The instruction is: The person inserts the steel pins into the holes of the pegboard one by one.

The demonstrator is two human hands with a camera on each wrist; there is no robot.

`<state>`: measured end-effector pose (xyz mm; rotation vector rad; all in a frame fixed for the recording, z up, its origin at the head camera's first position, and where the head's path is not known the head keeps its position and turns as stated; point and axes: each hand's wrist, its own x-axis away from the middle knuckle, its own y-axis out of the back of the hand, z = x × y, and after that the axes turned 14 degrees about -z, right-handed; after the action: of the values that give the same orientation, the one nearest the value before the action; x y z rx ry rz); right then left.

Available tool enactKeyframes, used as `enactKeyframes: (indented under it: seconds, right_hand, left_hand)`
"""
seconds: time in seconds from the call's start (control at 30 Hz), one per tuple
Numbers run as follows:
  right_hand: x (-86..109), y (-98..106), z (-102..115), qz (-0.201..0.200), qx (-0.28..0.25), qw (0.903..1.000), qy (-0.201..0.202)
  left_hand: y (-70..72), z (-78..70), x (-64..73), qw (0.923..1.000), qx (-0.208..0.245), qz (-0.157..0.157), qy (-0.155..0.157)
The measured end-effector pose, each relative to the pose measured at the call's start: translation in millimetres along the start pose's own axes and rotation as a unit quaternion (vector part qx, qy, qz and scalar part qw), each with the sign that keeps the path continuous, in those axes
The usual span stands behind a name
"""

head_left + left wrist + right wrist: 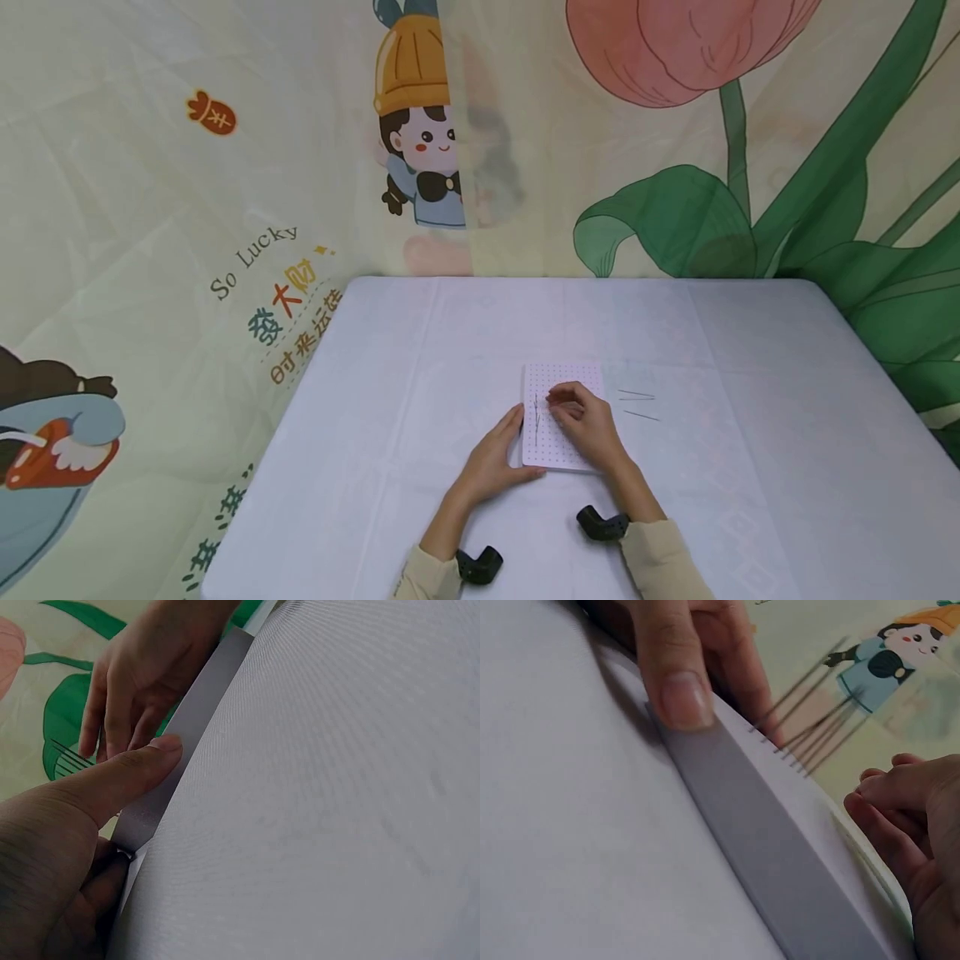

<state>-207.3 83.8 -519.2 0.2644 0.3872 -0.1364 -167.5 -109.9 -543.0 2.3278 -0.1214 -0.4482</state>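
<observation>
The fingers of the right hand [587, 421] are curled, with thumb and forefinger close together over the dotted top of the white block [558, 454]; whether a rod is pinched between them I cannot tell. The left hand [491, 458] grips the block's near left corner, thumb against the near side face and the other fingers along the left side. The block lies flat on the tabletop [420, 375], in front of the person. Several thin dark rods [537, 421] stand up from it in a row near its left side, just beside the right fingertips.

To work well here, I would keep the left thumb low on the side face so the block cannot slide, and lower any rod straight down over its dot. On leaving, the right fingers should part and lift upward before swinging away, since a sideways sweep could knock the standing row.

Three loose rods [637, 399] lie apart from one another on the cloth, near the block's right edge, an easy reach for the right hand. Open cloth surrounds the block; the tabletop's side and far edges are well apart from it, with the printed backdrop [517, 250] beyond
</observation>
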Motion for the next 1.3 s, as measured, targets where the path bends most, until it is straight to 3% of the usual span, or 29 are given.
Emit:
enactKeyframes:
  seconds: [0.3,0.47,0.57,0.8,1.3]
  right_hand:
    - [0.4,65,-28,-0.141,-0.005,0.9898,-0.014]
    - [3.2,95,-44,-0.192,0.102,0.9759,-0.019]
    - [4.8,104,-51,-0.187,0.160,0.9690,-0.022]
    - [6.9,106,-56,-0.131,0.252,0.9588,-0.010]
    - [6.1,103,-59,-0.109,0.274,0.9551,0.029]
  left_hand:
    - [-1.4,-2.7,-0.4,0.9998,-0.003,0.006,0.018]
    - [-2.0,-1.6,-0.1,0.9998,-0.003,0.007,0.020]
    - [-2.8,-0.5,0.0,0.9999,-0.002,0.004,0.016]
    - [-2.7,-0.6,0.2,1.0000,0.000,0.000,0.008]
    - [-0.4,-1.9,-0.7,1.0000,0.000,0.001,0.007]
